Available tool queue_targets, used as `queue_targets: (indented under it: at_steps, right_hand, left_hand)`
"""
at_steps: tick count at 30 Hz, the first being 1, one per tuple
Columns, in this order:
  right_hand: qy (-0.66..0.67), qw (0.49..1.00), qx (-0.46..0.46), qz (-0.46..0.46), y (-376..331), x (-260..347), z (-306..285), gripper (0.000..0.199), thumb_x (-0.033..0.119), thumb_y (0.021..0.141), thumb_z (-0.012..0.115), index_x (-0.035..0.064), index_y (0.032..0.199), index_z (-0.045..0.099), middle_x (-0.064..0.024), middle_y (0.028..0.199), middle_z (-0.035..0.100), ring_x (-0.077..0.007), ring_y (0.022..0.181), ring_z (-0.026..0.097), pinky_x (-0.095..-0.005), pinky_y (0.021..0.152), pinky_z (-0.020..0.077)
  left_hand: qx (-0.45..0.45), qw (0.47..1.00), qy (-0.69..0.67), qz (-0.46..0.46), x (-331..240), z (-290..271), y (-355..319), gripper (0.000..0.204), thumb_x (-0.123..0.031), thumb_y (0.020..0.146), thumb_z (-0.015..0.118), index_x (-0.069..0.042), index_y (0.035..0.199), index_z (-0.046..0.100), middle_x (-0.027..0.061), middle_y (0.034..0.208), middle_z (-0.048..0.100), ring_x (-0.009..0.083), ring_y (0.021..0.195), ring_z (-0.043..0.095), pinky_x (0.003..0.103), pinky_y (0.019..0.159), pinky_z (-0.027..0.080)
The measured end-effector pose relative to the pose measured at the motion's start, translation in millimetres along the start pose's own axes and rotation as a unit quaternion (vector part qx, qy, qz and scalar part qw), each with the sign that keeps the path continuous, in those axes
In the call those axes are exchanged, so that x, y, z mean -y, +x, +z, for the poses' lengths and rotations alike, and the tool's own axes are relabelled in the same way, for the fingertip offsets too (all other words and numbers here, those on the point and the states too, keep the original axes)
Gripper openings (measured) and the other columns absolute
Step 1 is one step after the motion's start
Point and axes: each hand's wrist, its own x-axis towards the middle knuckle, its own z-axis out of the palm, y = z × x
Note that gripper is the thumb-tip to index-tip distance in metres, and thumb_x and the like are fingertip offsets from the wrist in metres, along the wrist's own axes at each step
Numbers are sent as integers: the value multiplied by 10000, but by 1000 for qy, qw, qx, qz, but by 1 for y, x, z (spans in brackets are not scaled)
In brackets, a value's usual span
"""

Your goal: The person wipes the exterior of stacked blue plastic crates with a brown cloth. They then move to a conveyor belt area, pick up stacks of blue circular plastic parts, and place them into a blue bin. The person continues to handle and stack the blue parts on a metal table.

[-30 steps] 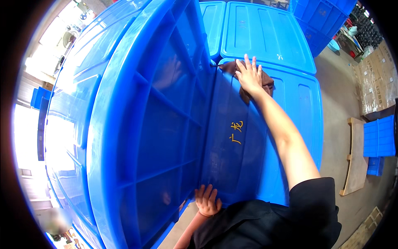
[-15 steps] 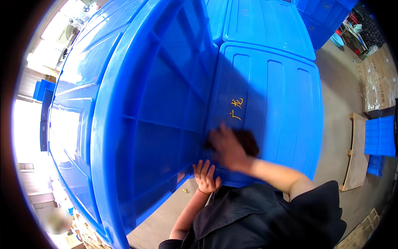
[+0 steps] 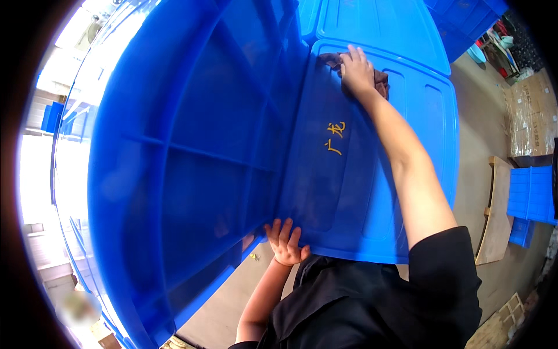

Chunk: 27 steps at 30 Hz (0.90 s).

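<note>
A wide blue plastic lid (image 3: 325, 192) with raised panels and yellow lettering lies flat in front of me. Near its far end my right hand (image 3: 357, 71) presses a crumpled dark brown cloth (image 3: 381, 83) against the surface, the arm stretched out. My left hand (image 3: 285, 243) rests at the lid's near left corner, fingers spread and nothing held in them. Close beside that hand, on the left, rises a big blue plastic piece (image 3: 215, 174) with ribs, standing on edge along the lid.
More blue lids (image 3: 378, 26) adjoin the far side, and a blue crate stack (image 3: 462, 23) stands beyond. To the right are wrapped cartons (image 3: 530, 113), a wooden board (image 3: 496, 212) and blue bins (image 3: 530, 192). Grey floor (image 3: 471, 128) runs between them and the lid.
My right hand has swept the cloth from the lid's near left part to its far end. My left hand stays at the near corner. The upright blue piece fills more of the view.
</note>
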Motion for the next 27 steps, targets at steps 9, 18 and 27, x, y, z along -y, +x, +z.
queue_targets:
  at_steps: [9, 18, 27]
  right_hand:
    - [141, 984, 94, -59, -110, 61, -47, 356, 61, 723, 581, 73, 1077, 609, -123, 1137, 595, -316, 1146, 506, -470, 959, 363]
    - [255, 902, 253, -240, -287, 136, -195, 355, 143, 740, 642, 141, 1094, 661, -31, 1281, 547, -260, 1278, 447, -473, 1033, 344]
    - [113, 985, 18, -130, -139, 51, -89, 310, 128, 782, 567, 158, 1076, 661, -95, 1236, 561, -313, 1166, 505, -452, 897, 417]
  left_hand:
    - [9, 1000, 0, -15, -3, -2, 9, 470, -405, 954, 400, -26, 1188, 550, 225, 1269, 559, 455, 1242, 473, 594, 1087, 271]
    - [8, 1000, -14, -18, 0, 0, 5, 546, -438, 983, 356, 7, 1279, 466, 261, 1347, 477, 473, 1295, 402, 611, 1104, 230]
    - [-10, 1000, -1, -16, -3, 0, 12, 510, -396, 973, 371, 8, 1265, 478, 262, 1339, 488, 471, 1283, 423, 605, 1100, 236]
